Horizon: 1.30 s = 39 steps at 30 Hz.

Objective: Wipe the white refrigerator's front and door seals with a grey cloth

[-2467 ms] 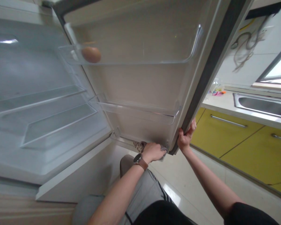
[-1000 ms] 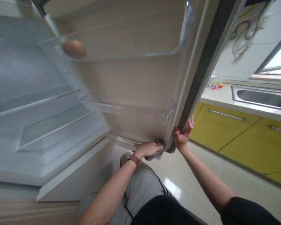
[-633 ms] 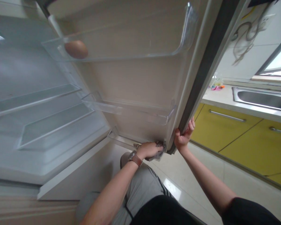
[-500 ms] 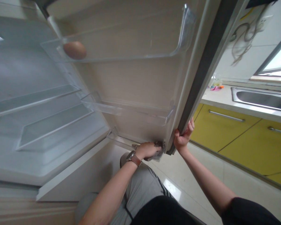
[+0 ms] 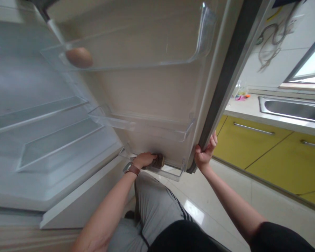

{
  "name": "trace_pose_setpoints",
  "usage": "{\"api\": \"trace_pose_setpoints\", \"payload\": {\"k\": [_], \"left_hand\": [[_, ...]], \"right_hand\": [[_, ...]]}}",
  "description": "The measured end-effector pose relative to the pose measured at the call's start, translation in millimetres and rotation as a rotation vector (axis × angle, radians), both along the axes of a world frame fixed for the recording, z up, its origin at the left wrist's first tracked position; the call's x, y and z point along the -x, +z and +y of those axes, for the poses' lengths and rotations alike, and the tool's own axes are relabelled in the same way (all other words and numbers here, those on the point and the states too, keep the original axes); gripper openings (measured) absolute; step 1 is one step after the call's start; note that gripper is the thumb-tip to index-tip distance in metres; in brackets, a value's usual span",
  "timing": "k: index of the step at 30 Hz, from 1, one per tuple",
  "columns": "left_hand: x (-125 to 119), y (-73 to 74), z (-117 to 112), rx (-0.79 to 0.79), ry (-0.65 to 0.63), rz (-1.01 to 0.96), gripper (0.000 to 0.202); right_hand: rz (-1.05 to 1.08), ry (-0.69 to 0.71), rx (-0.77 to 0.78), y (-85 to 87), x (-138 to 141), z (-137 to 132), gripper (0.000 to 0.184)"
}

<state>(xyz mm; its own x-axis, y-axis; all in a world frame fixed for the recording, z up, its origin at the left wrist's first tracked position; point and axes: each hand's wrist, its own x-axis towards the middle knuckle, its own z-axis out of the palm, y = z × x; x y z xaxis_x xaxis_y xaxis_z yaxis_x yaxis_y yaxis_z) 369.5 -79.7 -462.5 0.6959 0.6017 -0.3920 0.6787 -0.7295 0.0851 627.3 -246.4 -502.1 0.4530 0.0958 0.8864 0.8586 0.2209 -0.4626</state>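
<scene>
My left hand [image 5: 144, 160], with a watch on the wrist, is closed on a dark, crumpled cloth [image 5: 158, 161] inside the lowest clear bin [image 5: 176, 174] of the fridge door [image 5: 147, 91]. Part of the cloth is hidden under the fingers. At the door's lower outer corner, my right hand [image 5: 205, 154] grips the door edge [image 5: 217, 101], thumb on the inner side. Above, a middle clear bin [image 5: 160, 131] spans the door, and a brown egg [image 5: 79, 57] sits at the left end of the upper clear bin [image 5: 147, 66].
The fridge interior [image 5: 42, 84] with glass shelves [image 5: 57, 140] lies open on the left. To the right are yellow cabinets [image 5: 254, 147], a countertop with a steel sink [image 5: 291, 108], and a small pink item [image 5: 241, 97]. Loose cables [image 5: 270, 52] hang on the wall.
My left hand has slid the cloth leftward along the lowest bin, away from its right corner. My right hand stays on the door edge. The view has shifted slightly.
</scene>
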Motion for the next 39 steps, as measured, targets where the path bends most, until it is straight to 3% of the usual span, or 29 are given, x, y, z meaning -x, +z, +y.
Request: {"api": "trace_pose_setpoints", "payload": {"k": [4, 7, 17, 20, 24, 31, 35, 39], "left_hand": [[12.0, -1.1, 11.6, -0.059, 0.012, 0.029, 0.049], [12.7, -2.3, 8.1, -0.081, 0.044, 0.03, 0.055], [-7.6, 4.9, -45.3, -0.108, 0.045, -0.115, 0.063], [-14.3, 3.5, -57.7, -0.082, 0.042, -0.182, 0.058], [-13.5, -2.6, -64.1, -0.017, 0.132, -0.353, 0.051], [23.0, -22.7, -70.9, 0.422, 0.34, -1.122, 0.051], [56.4, -34.2, -87.1, 0.208, 0.428, -1.269, 0.039], [91.1, -50.5, -87.2, 0.22, 0.517, -1.261, 0.033]], "right_hand": [[0.025, -0.01, 0.017, -0.3, -0.7, 0.9, 0.066], [0.056, -0.013, 0.025, 0.2, 0.0, 1.8, 0.066], [0.013, -0.004, 0.001, 0.8, -0.4, 3.1, 0.065], [-0.01, 0.0, -0.007, 0.4, -1.9, 3.1, 0.065], [0.004, 0.008, -0.003, -0.3, -2.9, 3.2, 0.065], [-0.012, 0.003, -0.017, 0.8, -1.4, 2.5, 0.067], [-0.02, 0.003, -0.019, 1.4, -0.8, 1.9, 0.067], [-0.013, 0.009, -0.021, 1.3, -0.8, 1.5, 0.067]]}}
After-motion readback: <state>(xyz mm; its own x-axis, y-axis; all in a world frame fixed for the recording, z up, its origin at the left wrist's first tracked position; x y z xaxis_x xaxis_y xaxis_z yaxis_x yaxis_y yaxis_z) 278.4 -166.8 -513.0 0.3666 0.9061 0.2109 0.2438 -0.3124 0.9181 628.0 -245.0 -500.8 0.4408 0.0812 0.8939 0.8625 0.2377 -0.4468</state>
